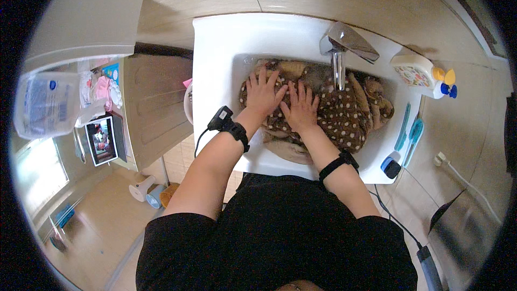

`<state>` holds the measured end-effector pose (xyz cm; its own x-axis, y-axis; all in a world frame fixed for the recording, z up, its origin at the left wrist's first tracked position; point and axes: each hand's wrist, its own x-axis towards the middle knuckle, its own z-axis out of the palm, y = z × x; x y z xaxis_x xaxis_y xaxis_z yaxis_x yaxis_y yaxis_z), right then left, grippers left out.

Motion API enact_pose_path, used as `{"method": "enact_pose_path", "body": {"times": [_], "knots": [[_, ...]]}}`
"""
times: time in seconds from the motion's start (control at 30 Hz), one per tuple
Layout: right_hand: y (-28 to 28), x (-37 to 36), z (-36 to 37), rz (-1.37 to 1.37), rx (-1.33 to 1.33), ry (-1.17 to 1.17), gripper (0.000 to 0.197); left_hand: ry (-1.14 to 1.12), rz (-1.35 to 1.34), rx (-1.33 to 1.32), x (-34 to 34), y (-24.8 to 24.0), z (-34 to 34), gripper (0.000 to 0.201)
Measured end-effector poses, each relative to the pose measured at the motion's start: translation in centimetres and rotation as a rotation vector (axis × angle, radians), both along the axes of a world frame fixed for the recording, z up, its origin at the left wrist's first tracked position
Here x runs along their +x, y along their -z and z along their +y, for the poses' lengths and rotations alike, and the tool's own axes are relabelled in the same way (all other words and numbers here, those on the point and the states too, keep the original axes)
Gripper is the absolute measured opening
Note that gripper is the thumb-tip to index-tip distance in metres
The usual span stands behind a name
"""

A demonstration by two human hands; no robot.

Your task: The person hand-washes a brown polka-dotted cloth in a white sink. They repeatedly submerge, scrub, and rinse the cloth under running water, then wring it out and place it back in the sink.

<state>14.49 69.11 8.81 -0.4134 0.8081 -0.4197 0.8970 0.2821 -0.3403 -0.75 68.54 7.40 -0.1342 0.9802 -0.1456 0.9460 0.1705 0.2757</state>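
A brown cloth with white polka dots (344, 119) lies bunched and wet in the white sink (215, 37). It has a tan, fleecy-looking side that shows at its folds. Both my hands press down on the cloth, side by side near its middle left. My left hand (263, 94) lies flat with its fingers spread. Just to its right, my right hand (301, 112) rests with its fingers apart, the two thumbs close together. Neither hand grips the fabric. Over the cloth's far part stands the chrome faucet (338, 67). Some water shows around the cloth.
On the sink's right rim are a white bottle (414, 74) with a floral label, two teal brushes (407, 134) and a dark blue-black object (390, 167). A wooden cabinet (156, 108) stands left, near a tablet (101, 140) with a lit screen. Cables hang from both wrist straps.
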Motion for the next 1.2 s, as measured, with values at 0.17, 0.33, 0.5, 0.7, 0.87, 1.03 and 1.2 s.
{"method": "enact_pose_path", "body": {"times": [0.17, 0.33, 0.5, 0.7, 0.87, 1.03, 1.2], "knots": [[2.3, 0.3, 1.7, 0.044, -0.063, 0.100, 0.065, 0.005, -0.015, -0.045, 0.5, 3.5, 2.1, 0.056], [5.8, 0.1, 2.8, 0.109, 0.035, 0.157, 0.063, -0.023, 0.035, -0.066, 0.9, 5.2, 3.3, 0.052], [6.4, -1.4, 6.1, 0.002, 0.013, 0.260, 0.067, -0.178, -0.114, -0.149, -0.3, 5.0, 6.3, 0.054], [0.6, 1.0, 5.6, 0.179, -0.105, 0.438, 0.064, -0.117, -0.383, -0.439, -1.8, -1.5, 8.8, 0.066], [-4.5, 3.9, -0.4, 0.211, -0.007, 0.244, 0.055, 0.245, -0.203, -0.273, 1.9, -5.9, 6.0, 0.068], [-7.1, 6.0, -3.1, 0.228, -0.041, 0.004, 0.057, 0.171, -0.228, -0.279, 4.2, -5.8, -1.0, 0.074], [-5.4, 6.6, -3.6, 0.127, 0.130, -0.052, 0.069, 0.091, -0.122, -0.143, 4.7, -3.8, -2.8, 0.063]]}}
